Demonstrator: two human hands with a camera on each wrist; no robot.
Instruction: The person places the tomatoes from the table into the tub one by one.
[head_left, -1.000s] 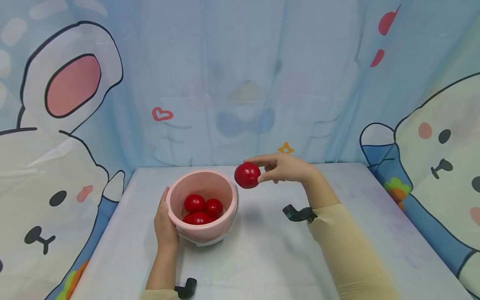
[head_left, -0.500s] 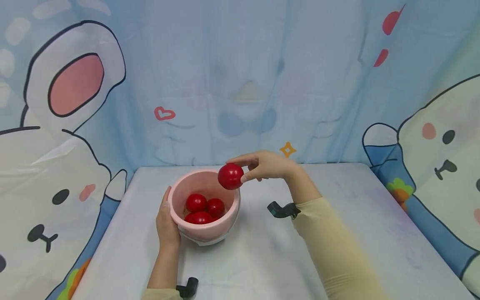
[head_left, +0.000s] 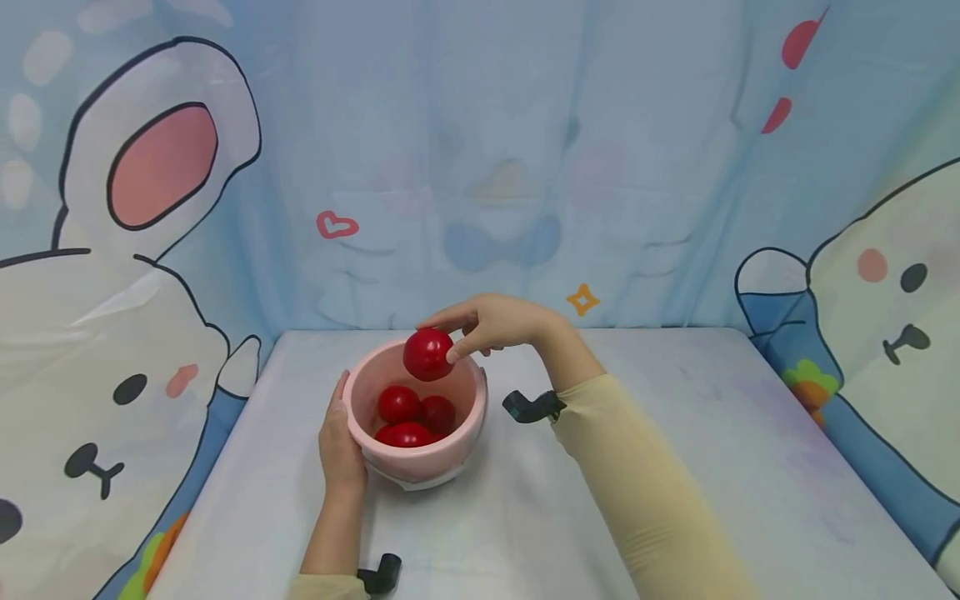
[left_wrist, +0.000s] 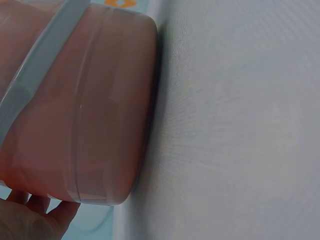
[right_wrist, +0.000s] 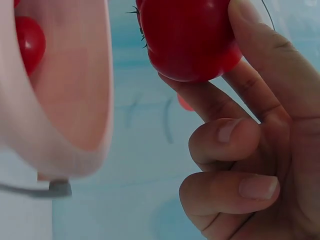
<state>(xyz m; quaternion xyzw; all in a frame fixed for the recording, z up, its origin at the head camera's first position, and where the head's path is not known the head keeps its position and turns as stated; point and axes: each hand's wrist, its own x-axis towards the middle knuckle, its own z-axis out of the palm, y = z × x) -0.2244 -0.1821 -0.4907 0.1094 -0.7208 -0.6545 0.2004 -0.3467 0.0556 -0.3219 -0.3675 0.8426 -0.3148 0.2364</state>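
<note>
My right hand (head_left: 498, 323) pinches a red tomato (head_left: 428, 355) between thumb and fingers, over the back part of the pink bucket's (head_left: 420, 463) opening. In the right wrist view its dark stem leaves show, and the ring and little fingers are curled without holding anything. Three more tomatoes (head_left: 405, 434) lie together at the bottom of the bucket. On the bucket's left side my left hand (head_left: 342, 450) grips the wall; its fingertips (left_wrist: 64, 211) press against the pink side in the left wrist view. The bucket stands upright, its pale handle (left_wrist: 37, 65) hanging down.
A white cloth-covered table (head_left: 675, 467) carries the bucket. Behind it hangs a light blue curtain (head_left: 510, 108) with printed cartoon animals at both sides. A black wrist camera (head_left: 534, 407) sits on the right wrist, another (head_left: 381, 574) on the left.
My right hand has carried the tomato leftward, from right of the bucket to over its opening. The left hand keeps its grip on the bucket. The view has shifted slightly.
</note>
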